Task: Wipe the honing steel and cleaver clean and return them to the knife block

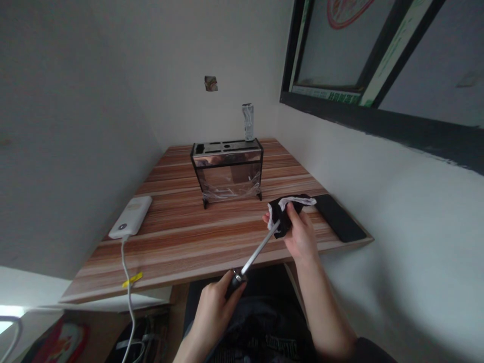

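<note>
Left hand (217, 300): we record it closed around the black handle (234, 284) of a metal rod (260, 248), which slants up and rightward across the table's near edge.
Right hand (301, 234): gripping a black-and-white cloth (279, 209) about the rod's far end, whose tip we cannot see.
Beside the cloth: one black phone (339, 218), flat on the wood-grain table (170, 222).
Beyond: one slotted stand (229, 176), upright, with a plastic-wrapped piece (248, 122) rising at its right end.
Far left: one white device (131, 217), its cable (125, 264) crossing a yellow strip (137, 277).
</note>
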A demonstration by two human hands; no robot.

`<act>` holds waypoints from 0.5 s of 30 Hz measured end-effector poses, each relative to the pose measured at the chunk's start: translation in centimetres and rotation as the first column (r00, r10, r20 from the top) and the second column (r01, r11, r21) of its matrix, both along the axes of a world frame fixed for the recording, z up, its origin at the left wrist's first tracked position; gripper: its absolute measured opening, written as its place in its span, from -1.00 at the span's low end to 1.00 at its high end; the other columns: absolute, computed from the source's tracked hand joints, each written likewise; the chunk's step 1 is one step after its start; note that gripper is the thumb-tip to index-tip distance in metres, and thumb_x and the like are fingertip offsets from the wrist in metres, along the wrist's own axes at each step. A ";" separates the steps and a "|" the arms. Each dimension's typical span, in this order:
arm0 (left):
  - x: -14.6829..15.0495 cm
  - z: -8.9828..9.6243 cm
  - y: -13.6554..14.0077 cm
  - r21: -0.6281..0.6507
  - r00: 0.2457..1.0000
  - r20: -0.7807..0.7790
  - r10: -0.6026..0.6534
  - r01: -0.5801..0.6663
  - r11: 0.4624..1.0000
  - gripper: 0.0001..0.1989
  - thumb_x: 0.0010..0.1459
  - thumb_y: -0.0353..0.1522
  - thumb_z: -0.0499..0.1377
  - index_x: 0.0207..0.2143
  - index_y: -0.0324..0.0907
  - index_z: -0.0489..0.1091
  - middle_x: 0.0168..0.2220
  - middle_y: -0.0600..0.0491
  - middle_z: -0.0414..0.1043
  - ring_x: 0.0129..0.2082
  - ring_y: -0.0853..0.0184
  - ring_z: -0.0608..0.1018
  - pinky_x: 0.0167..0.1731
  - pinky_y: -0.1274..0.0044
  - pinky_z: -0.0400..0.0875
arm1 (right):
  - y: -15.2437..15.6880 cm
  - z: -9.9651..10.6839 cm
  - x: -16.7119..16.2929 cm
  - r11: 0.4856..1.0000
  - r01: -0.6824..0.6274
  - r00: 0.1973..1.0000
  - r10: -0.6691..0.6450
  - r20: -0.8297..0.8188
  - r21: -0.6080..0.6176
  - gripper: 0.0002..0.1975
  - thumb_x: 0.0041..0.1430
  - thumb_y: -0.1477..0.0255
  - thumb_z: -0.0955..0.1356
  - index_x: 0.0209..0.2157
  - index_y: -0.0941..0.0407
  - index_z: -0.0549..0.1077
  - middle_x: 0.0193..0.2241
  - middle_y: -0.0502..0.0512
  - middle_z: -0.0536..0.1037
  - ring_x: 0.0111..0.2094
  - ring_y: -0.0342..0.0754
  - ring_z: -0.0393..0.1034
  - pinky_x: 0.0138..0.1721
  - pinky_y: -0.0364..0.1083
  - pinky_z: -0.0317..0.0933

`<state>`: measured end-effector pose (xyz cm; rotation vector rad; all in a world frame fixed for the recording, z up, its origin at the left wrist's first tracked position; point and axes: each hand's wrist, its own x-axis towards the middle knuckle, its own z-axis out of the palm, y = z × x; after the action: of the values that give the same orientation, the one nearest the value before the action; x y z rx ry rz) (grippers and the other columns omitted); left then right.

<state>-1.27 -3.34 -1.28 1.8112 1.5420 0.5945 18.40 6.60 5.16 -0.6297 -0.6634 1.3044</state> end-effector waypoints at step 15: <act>0.8 2.2 1.3 0.073 1.000 -0.017 -0.012 0.013 0.997 -0.75 0.22 -0.22 0.02 -0.32 -0.19 0.37 -0.53 0.07 0.44 -0.53 0.35 0.48 -0.52 0.64 0.17 | 0.0 1.7 -1.4 0.993 0.121 0.990 -0.122 0.077 0.014 -0.68 0.00 0.11 0.42 -0.37 0.07 0.43 -0.47 0.01 0.60 -0.32 0.05 0.55 -0.20 0.10 0.43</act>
<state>-0.47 -2.00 0.92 1.8836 1.5374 0.6390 17.05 6.56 6.85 -0.7052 -0.6836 1.1680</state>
